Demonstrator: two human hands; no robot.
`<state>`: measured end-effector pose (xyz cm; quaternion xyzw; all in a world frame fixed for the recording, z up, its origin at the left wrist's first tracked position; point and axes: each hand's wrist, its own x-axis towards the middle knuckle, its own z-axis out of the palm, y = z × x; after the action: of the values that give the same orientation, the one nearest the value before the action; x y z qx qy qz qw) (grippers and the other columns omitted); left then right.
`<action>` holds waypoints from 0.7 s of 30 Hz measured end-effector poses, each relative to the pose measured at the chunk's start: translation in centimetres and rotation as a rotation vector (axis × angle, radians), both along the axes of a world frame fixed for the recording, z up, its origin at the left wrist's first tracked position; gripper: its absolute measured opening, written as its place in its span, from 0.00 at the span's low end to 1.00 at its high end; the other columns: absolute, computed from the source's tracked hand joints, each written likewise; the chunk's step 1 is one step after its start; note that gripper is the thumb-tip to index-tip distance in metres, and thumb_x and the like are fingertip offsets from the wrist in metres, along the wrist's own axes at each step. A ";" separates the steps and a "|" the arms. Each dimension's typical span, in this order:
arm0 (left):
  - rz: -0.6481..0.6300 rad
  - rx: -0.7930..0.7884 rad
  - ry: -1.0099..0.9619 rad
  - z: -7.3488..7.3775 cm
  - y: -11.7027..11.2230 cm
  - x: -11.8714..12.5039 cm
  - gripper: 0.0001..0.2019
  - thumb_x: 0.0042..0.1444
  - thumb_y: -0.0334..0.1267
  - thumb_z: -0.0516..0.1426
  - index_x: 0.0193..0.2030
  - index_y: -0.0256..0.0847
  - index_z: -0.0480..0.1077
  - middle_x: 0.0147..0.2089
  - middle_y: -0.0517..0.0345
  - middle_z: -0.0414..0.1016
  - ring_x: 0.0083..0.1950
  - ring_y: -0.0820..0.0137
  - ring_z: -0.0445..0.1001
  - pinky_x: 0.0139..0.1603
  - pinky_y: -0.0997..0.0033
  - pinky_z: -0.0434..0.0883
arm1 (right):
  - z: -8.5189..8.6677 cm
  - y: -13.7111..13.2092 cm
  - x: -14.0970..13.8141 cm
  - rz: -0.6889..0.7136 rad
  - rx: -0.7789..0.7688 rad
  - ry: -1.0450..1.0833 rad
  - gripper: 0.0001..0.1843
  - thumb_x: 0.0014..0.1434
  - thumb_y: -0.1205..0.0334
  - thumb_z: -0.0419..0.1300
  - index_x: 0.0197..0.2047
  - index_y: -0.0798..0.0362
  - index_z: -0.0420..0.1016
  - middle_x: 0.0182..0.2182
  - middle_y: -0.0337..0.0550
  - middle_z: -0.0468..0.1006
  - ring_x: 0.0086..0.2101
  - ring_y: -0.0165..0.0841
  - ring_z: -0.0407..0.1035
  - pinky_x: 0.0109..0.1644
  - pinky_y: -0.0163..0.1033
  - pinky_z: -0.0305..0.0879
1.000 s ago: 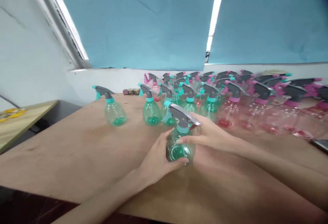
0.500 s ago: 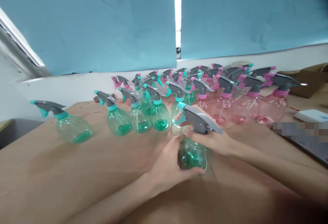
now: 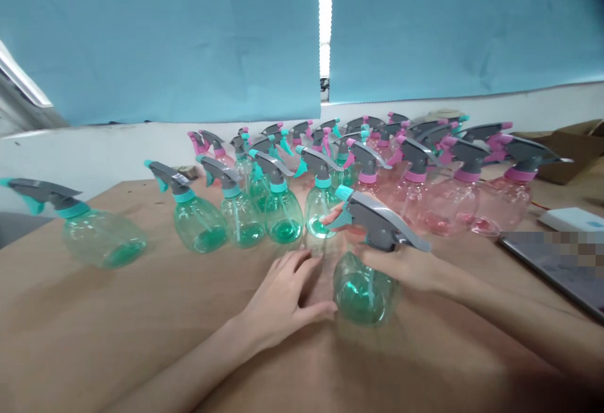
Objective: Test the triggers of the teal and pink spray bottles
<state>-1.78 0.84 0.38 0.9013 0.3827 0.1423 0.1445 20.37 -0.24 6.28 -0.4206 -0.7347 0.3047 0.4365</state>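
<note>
A green spray bottle (image 3: 365, 293) with a grey head and turquoise nozzle stands close in front of me, its nozzle turned to the far left. My right hand (image 3: 396, 262) is wrapped round its neck just below the head, with fingers partly hidden behind the trigger. Left of the bottle, my left hand (image 3: 287, 299) is open, thumb and fingers spread, its thumb tip close to the bottle's side. Just beyond the hands, a row of green spray bottles (image 3: 283, 214) stands on the wooden table (image 3: 189, 312).
Pink spray bottles (image 3: 450, 205) crowd the right side, with more of both colours behind. One green spray bottle (image 3: 104, 237) stands apart at the left. At the right lie a dark flat device (image 3: 547, 268), a white box (image 3: 570, 219) and a cardboard box (image 3: 561, 152).
My left hand has let go of the green bottle's body and moved left. The right hand still holds the bottle by the neck. The view has shifted slightly to the right.
</note>
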 end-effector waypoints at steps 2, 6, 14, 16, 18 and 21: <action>0.003 0.008 0.005 -0.1 0.0 0.1 0.33 0.57 0.59 0.57 0.63 0.42 0.61 0.65 0.42 0.60 0.65 0.48 0.58 0.61 0.45 0.59 | -0.1 0.0 0.0 0.040 -0.045 0.020 0.24 0.49 0.70 0.53 0.49 0.42 0.67 0.42 0.36 0.78 0.27 0.30 0.72 0.29 0.37 0.68; -0.003 0.013 0.014 -0.2 0.0 0.1 0.32 0.57 0.59 0.56 0.63 0.42 0.62 0.65 0.42 0.60 0.65 0.48 0.58 0.61 0.45 0.59 | -0.2 0.1 -0.1 0.096 -0.063 0.112 0.24 0.48 0.72 0.53 0.48 0.44 0.67 0.49 0.38 0.75 0.39 0.33 0.74 0.33 0.35 0.70; 0.012 0.025 0.053 -0.5 -0.1 0.1 0.31 0.59 0.55 0.55 0.64 0.38 0.62 0.67 0.39 0.58 0.67 0.48 0.54 0.63 0.44 0.56 | -0.1 0.0 0.3 0.080 -0.082 0.065 0.22 0.48 0.69 0.55 0.47 0.41 0.72 0.30 0.37 0.76 0.27 0.34 0.71 0.26 0.39 0.68; 0.017 0.027 0.053 -0.6 -0.1 0.1 0.30 0.58 0.53 0.57 0.63 0.40 0.62 0.67 0.40 0.57 0.68 0.49 0.54 0.63 0.44 0.56 | 0.0 -0.1 0.5 0.096 -0.084 0.049 0.18 0.49 0.68 0.55 0.43 0.41 0.72 0.26 0.37 0.74 0.24 0.34 0.69 0.25 0.39 0.67; 0.018 0.031 0.046 -0.6 -0.2 0.2 0.29 0.58 0.52 0.57 0.63 0.42 0.63 0.67 0.42 0.58 0.68 0.49 0.54 0.63 0.44 0.56 | 0.1 -0.2 0.7 0.106 -0.077 0.052 0.13 0.49 0.67 0.55 0.37 0.43 0.72 0.29 0.38 0.75 0.24 0.33 0.68 0.25 0.39 0.67; 0.016 0.037 0.032 -0.7 -0.2 0.2 0.28 0.58 0.53 0.57 0.62 0.42 0.64 0.67 0.42 0.59 0.68 0.49 0.54 0.63 0.44 0.56 | 0.3 -0.4 0.8 0.081 -0.060 0.045 0.07 0.48 0.67 0.56 0.31 0.45 0.70 0.32 0.38 0.76 0.26 0.32 0.69 0.26 0.38 0.66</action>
<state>-1.60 0.67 -0.29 0.9029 0.3896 0.1362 0.1203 21.19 -0.67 6.61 -0.3963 -0.7317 0.3534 0.4274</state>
